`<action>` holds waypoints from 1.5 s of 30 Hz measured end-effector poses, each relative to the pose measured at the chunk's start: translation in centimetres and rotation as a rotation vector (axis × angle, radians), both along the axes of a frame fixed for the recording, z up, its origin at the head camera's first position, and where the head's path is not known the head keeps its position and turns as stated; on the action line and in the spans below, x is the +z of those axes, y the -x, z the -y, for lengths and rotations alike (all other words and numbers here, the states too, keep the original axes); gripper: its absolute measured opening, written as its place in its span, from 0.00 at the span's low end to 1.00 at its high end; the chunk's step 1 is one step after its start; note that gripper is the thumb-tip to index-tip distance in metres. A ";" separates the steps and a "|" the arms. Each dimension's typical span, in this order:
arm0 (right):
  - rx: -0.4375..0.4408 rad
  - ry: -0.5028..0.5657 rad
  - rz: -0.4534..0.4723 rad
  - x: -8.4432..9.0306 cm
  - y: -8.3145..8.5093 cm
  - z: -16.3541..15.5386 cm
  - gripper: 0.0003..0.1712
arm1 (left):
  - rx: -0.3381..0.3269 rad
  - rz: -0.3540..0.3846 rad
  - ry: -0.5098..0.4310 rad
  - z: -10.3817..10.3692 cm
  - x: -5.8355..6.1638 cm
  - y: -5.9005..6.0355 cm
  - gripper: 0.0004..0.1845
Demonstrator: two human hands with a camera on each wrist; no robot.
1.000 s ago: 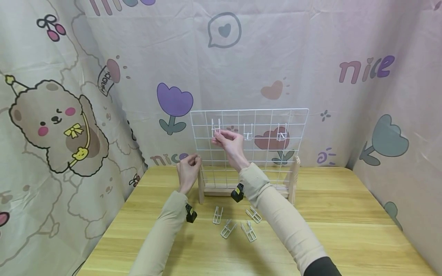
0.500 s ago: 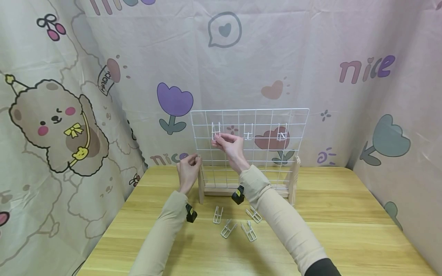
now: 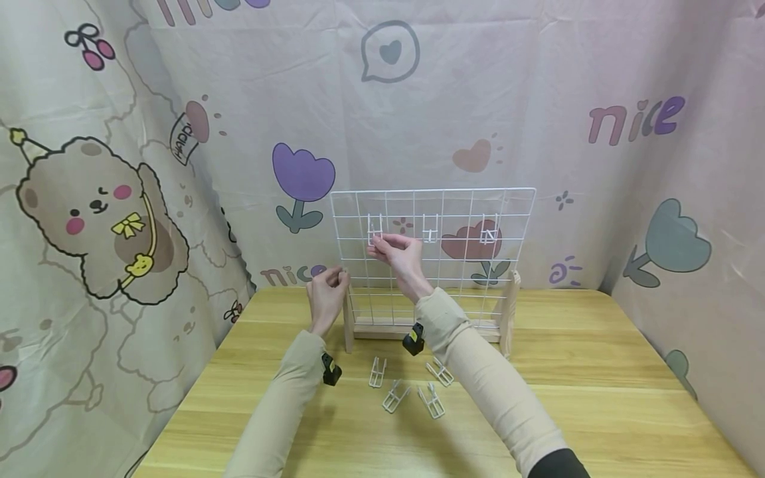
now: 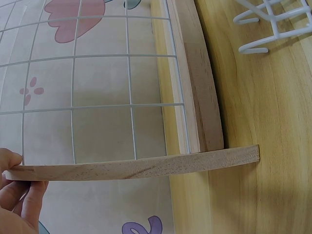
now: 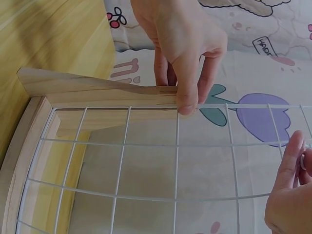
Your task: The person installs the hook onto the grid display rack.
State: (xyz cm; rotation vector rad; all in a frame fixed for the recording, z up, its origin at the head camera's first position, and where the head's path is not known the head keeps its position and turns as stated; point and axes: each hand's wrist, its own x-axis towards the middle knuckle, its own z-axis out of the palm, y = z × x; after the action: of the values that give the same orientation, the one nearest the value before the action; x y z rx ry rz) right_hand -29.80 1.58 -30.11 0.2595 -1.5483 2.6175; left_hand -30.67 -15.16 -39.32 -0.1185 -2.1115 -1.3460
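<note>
**Hands at the wire grid panel**

A white wire grid panel (image 3: 433,252) stands upright in a wooden stand (image 3: 507,312) at the back of a wooden table (image 3: 597,398). The person's left hand (image 3: 327,292) grips the top of the stand's left upright post (image 4: 126,168), with thumb and fingers curled round the wood; the right wrist view shows the fingertips (image 5: 187,105) pressed on the post's end.

The right hand (image 3: 397,251) is raised in front of the panel's upper left area, where its fingertips pinch a small white wire hook (image 3: 375,229) at the grid. Whether the hook is seated on the wires cannot be told. Two more hooks (image 3: 430,228) hang on the same row, to the right.

Four loose hooks (image 3: 396,395) lie on the table in front of the stand, between the two forearms. A printed cloth backdrop (image 3: 119,166) hangs behind and at the sides.
</note>
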 end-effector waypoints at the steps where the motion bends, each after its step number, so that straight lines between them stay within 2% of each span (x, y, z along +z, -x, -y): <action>1: -0.001 -0.002 0.000 0.0 0.0 0.0 0.17 | -0.001 -0.003 -0.001 0.0 0.0 0.0 0.14; 24: -0.004 -0.082 0.015 -0.9 0.0 -0.6 0.16 | 0.005 0.000 0.012 0.0 -0.1 0.1 0.14; 40: 0.041 -0.112 0.007 -1.9 0.0 -1.4 0.18 | 0.009 -0.020 0.021 0.0 0.0 0.1 0.14; 45: 0.054 -0.153 0.000 -2.4 -0.3 -2.1 0.20 | 0.013 -0.025 0.029 0.0 -0.1 0.1 0.14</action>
State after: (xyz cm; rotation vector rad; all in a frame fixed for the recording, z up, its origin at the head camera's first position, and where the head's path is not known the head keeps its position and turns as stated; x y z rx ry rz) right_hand -29.46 3.70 -32.56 0.3165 -1.7687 2.5401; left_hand -30.79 -15.19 -39.40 -0.1327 -2.1080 -1.3000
